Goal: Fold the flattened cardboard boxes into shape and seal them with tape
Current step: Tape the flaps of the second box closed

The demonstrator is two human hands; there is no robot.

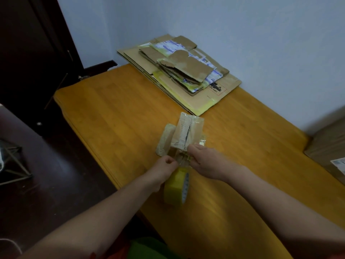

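A small cardboard box (pixel 183 133), folded into shape and covered in old clear tape, stands on the wooden table (pixel 112 109) with side flaps sticking out. A strip of clear tape (pixel 182 158) runs from its near end to a yellow tape roll (pixel 177 187) that hangs just below my hands. My left hand (pixel 164 168) pinches the strip on the left. My right hand (pixel 207 161) pinches it on the right, fingers against the box's near edge.
A pile of flattened cardboard boxes (pixel 179 71) lies at the far end of the table against the blue wall. Another brown box (pixel 328 144) sits at the right edge. Dark floor and a dark door are to the left.
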